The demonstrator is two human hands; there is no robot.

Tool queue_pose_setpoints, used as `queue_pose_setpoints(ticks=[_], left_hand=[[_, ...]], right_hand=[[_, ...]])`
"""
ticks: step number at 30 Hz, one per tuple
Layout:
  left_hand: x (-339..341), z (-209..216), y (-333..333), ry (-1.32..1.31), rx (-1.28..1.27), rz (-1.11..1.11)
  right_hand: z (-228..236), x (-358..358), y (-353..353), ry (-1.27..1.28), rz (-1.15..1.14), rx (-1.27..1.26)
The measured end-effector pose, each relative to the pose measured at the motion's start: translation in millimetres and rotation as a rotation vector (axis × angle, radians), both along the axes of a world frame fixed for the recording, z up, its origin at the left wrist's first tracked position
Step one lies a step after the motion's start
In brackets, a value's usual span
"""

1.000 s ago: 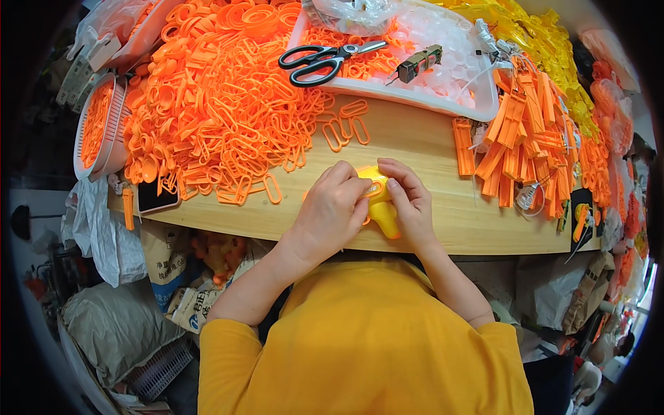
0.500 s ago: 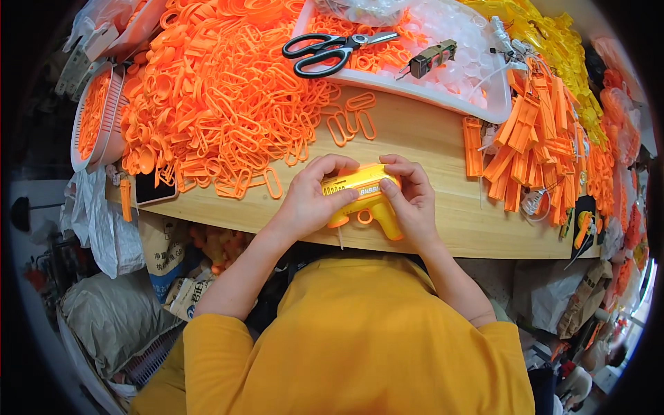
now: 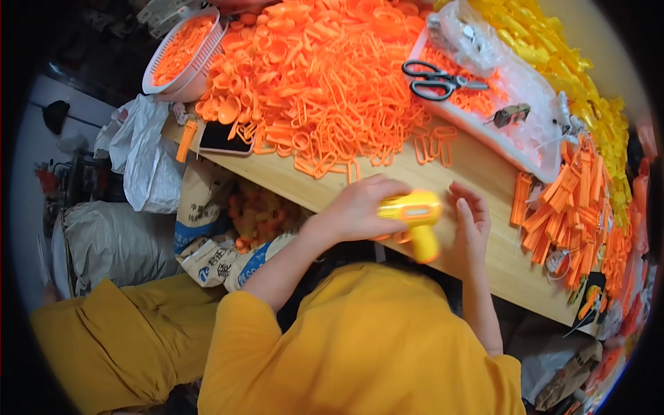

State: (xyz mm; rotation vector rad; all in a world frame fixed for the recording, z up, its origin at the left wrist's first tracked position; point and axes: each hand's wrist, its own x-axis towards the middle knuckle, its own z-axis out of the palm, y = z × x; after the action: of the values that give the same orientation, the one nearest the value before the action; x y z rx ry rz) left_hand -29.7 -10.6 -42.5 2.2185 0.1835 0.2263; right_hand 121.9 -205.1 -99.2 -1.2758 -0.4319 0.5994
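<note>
A yellow toy gun (image 3: 422,238) with orange parts low on its front is a little blurred. My left hand (image 3: 360,206) is closed around its left end, near the table's front edge, while the handle points down to the right. My right hand (image 3: 472,216) stands apart from the toy, to its right, with fingers raised, spread and holding nothing. Close behind my left hand, loose orange oval loops (image 3: 325,162) spill out of a big heap of orange plastic parts (image 3: 332,90).
Black-handled scissors (image 3: 443,81) lie across a white tray (image 3: 508,160) of clear and orange pieces, beside a small dark block with wires (image 3: 512,115). Orange strips (image 3: 564,207) and yellow parts (image 3: 553,48) pile up on the right. A phone (image 3: 225,138) and a basket (image 3: 197,81) sit at left.
My right hand has let go of the toy gun and opened to its right. My left hand keeps hold of it and has moved right. The whole view has turned and shifted.
</note>
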Motion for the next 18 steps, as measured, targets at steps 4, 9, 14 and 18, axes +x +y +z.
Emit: queue_pose_setpoints(ticks=[4,9,14,18], left_hand=[[-81,70,57,0.413,-0.036,0.039],[-166,67,91,0.792,0.261,0.448],[-98,74,74,0.243,0.345,0.471],[12,65,88,-0.107,0.220,0.249]], right_hand=[[-7,8,-14,-0.014,-0.083,-0.134],[-10,2,-7,0.047,-0.096,-0.083],[-11,1,-3,0.009,-0.050,-0.138],[-4,10,-8,0.016,0.031,-0.139]])
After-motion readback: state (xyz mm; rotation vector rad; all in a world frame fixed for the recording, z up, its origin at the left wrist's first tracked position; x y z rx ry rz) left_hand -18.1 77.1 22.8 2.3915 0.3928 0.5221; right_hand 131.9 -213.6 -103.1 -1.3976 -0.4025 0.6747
